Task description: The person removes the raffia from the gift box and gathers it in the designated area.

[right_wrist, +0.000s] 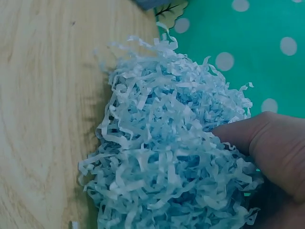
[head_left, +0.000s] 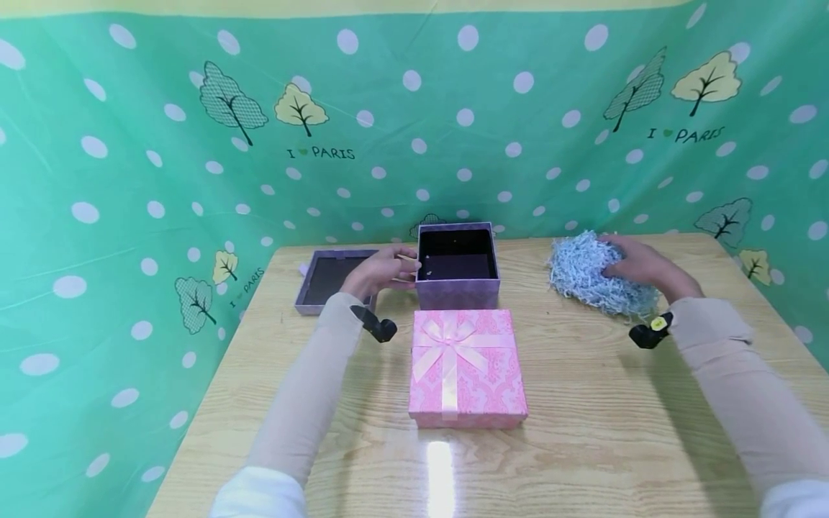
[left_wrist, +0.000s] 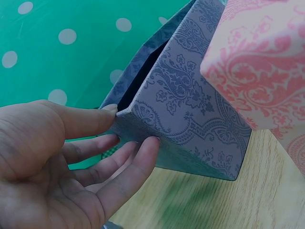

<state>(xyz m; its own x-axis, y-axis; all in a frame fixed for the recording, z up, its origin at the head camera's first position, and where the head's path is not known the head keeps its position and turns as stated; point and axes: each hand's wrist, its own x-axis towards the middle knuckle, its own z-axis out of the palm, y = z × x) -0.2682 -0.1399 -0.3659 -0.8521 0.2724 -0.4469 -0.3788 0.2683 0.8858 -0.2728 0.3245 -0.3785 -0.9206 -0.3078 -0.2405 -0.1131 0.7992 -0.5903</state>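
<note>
A purple patterned box (head_left: 457,293) stands without its lid at the back of the table, dark inside. My left hand (head_left: 387,267) is at its left side; in the left wrist view the thumb touches the rim corner and the loosely straight fingers (left_wrist: 126,176) lie by the side wall. A heap of light blue shredded paper (head_left: 583,270) lies at the back right. My right hand (head_left: 637,262) grips it from the right, the thumb (right_wrist: 238,134) pushed into the strands and the other fingers hidden behind them.
A pink box (head_left: 469,396) with a ribbon bow on its lid sits just in front of the purple box. Left of the purple box lies a shallow purple lid (head_left: 311,309), inside upward. A green dotted cloth (head_left: 414,115) hangs behind the wooden table (head_left: 570,432).
</note>
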